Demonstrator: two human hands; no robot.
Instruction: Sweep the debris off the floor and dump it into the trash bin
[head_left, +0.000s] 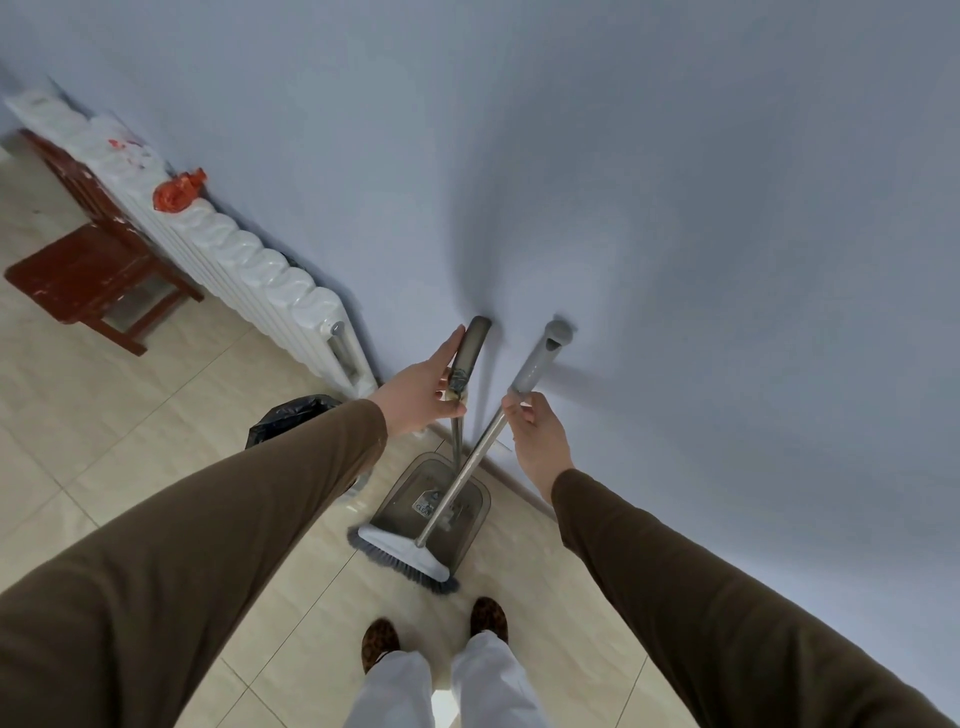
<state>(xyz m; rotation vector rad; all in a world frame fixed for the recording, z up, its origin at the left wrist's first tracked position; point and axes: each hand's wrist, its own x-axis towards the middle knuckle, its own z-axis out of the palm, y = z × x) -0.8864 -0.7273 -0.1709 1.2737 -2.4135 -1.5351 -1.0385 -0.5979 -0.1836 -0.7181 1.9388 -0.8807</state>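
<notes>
Tool pickup stage: right hand (535, 434) grips the broom (467, 483) shaft, left hand (421, 392), fingers extended, contacts the dustpan (436, 504) handle without closing; bin (291, 415) nearby left; sweeping judged next.

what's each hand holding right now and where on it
The right hand grips the broom high on its metal shaft, just below the grey end cap. The left hand is open against the dustpan handle, not clearly closed round it.
</notes>
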